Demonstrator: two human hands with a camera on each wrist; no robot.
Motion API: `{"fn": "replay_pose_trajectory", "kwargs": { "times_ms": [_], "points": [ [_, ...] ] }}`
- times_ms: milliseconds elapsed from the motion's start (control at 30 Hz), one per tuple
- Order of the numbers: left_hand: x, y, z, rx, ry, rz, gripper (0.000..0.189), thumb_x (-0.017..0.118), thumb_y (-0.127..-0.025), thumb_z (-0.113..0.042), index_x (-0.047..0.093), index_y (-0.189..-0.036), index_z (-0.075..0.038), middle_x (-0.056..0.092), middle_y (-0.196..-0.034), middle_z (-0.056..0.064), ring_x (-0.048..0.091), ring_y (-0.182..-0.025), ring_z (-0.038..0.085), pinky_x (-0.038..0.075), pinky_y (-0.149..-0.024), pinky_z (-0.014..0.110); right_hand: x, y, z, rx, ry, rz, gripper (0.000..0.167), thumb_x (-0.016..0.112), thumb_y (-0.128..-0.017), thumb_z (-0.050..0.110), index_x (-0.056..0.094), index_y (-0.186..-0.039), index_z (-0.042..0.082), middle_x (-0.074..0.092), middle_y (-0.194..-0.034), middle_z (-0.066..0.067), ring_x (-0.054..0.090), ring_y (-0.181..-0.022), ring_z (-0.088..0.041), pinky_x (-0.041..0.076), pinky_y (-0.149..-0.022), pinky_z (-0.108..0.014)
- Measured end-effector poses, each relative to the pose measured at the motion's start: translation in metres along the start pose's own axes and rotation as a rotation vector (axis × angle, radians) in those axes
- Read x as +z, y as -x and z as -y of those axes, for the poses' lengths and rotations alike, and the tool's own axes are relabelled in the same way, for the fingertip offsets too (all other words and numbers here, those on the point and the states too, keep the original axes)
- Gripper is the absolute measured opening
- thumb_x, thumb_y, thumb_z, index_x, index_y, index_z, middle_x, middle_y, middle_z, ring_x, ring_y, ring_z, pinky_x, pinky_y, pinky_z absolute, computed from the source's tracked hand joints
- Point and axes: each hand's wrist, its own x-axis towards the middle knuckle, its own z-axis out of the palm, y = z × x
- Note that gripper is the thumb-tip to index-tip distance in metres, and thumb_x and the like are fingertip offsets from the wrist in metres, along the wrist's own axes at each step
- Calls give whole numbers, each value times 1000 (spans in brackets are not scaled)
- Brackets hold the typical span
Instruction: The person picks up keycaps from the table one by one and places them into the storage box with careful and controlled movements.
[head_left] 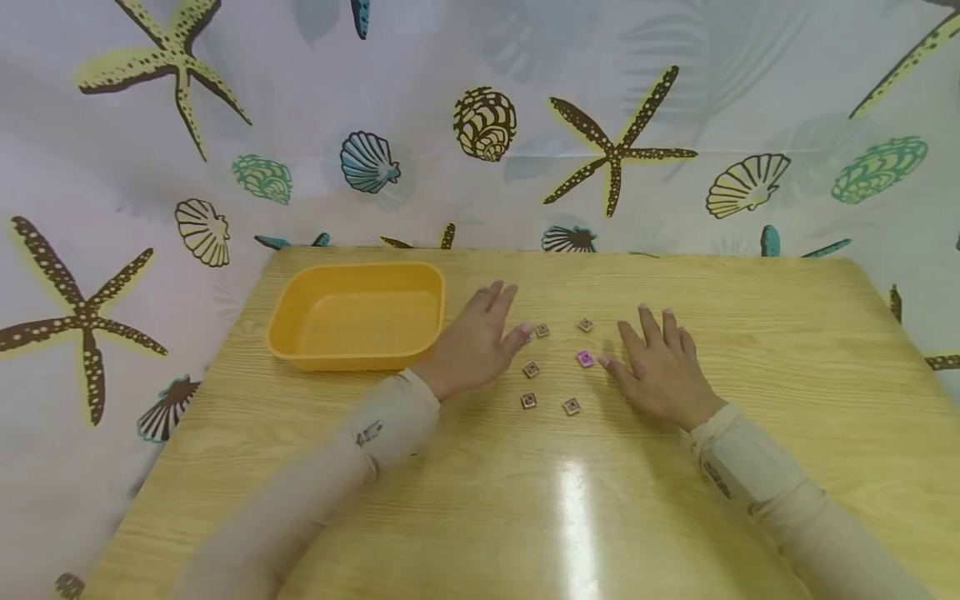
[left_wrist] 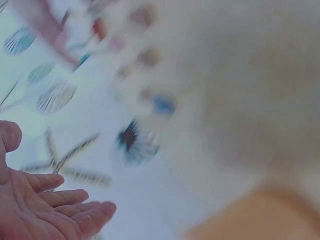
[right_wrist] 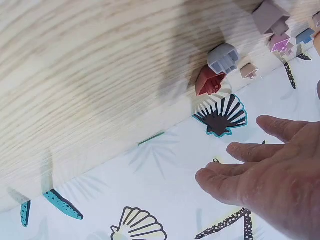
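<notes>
Several small keycaps lie scattered on the wooden table between my hands; a pink keycap (head_left: 585,359) stands out among brownish ones such as this keycap (head_left: 531,369). My left hand (head_left: 476,342) is over the table just right of the yellow tray, fingers extended and nothing held. Its thumb partly hides a blue keycap (head_left: 528,337). Fingers spread, my right hand (head_left: 663,375) is just right of the pink keycap, its thumb nearest to it. In the right wrist view, a red keycap (right_wrist: 210,81) and a grey keycap (right_wrist: 223,57) show close together. The left wrist view is blurred.
A yellow plastic tray (head_left: 356,360) stands at the back left of the table (head_left: 480,517), with nothing seen inside. Behind the table hangs a white cloth (head_left: 420,75) printed with starfish and shells. Light glares off the tabletop near the front.
</notes>
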Motion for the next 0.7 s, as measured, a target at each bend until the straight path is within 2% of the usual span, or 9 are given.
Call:
{"fn": "replay_pose_trajectory", "kwargs": {
  "times_ms": [100, 167, 267, 367, 433, 500, 600, 700],
  "points": [
    [-36, 4, 10, -55, 56, -90, 64, 33, -101, -46, 20, -152, -9, 22, -159, 13, 23, -148, 30, 23, -119, 44, 1, 0, 0, -4, 5, 0, 61, 37, -100, 44, 36, -141, -2, 18, -151, -36, 11, -138, -62, 15, -105, -73],
    [-61, 8, 25, -111, 81, -140, 65, 34, -101, -47, 20, -152, -10, 23, -159, 10, 24, -147, 30, 22, -119, 45, 1, -1, -1, -5, 9, 0, 61, 38, -100, 43, 37, -141, -2, 19, -151, -36, 11, -137, -62, 16, -105, -73],
    [-92, 18, 56, -238, 82, -171, 69, 33, -100, -51, 15, -153, -11, 20, -160, 10, 24, -147, 33, 21, -118, 49, 1, 0, -2, 0, 11, 1, 61, 39, -100, 42, 36, -142, -2, 19, -152, -36, 12, -137, -62, 16, -105, -73],
    [-113, 32, 95, -374, 47, -166, 74, 31, -99, -53, 9, -153, -7, 17, -160, 18, 22, -144, 42, 20, -117, 55, 2, 1, -3, 3, 16, -3, 61, 39, -100, 42, 36, -142, -2, 19, -152, -35, 13, -137, -62, 16, -105, -73],
    [-120, 43, 121, -457, 7, -141, 78, 29, -99, -53, 6, -153, -2, 17, -157, 26, 24, -140, 49, 21, -114, 59, 3, 1, -5, -2, 15, -4, 60, 39, -100, 42, 37, -141, -1, 20, -151, -35, 13, -137, -62, 17, -105, -72],
    [-121, 53, 145, -528, -45, -85, 82, 26, -98, -54, 2, -151, 4, 17, -152, 35, 26, -134, 56, 24, -110, 63, 4, 2, -6, -6, 18, -5, 60, 40, -100, 43, 38, -141, -1, 21, -151, -35, 15, -137, -62, 18, -104, -72],
    [-116, 65, 174, -637, -101, 40, 85, 23, -98, -53, -1, -147, 11, 22, -144, 43, 32, -125, 61, 31, -103, 66, 5, 4, -6, -5, 12, 4, 60, 41, -99, 42, 38, -140, -1, 21, -150, -36, 14, -136, -62, 18, -104, -72],
    [-106, 72, 196, -725, -120, 138, 80, 23, -99, -48, 3, -145, 15, 33, -136, 44, 42, -117, 59, 40, -95, 62, 6, 5, -7, 2, 7, 24, 61, 40, -99, 43, 36, -141, -1, 19, -151, -36, 13, -137, -61, 16, -105, -72]
  ]
}}
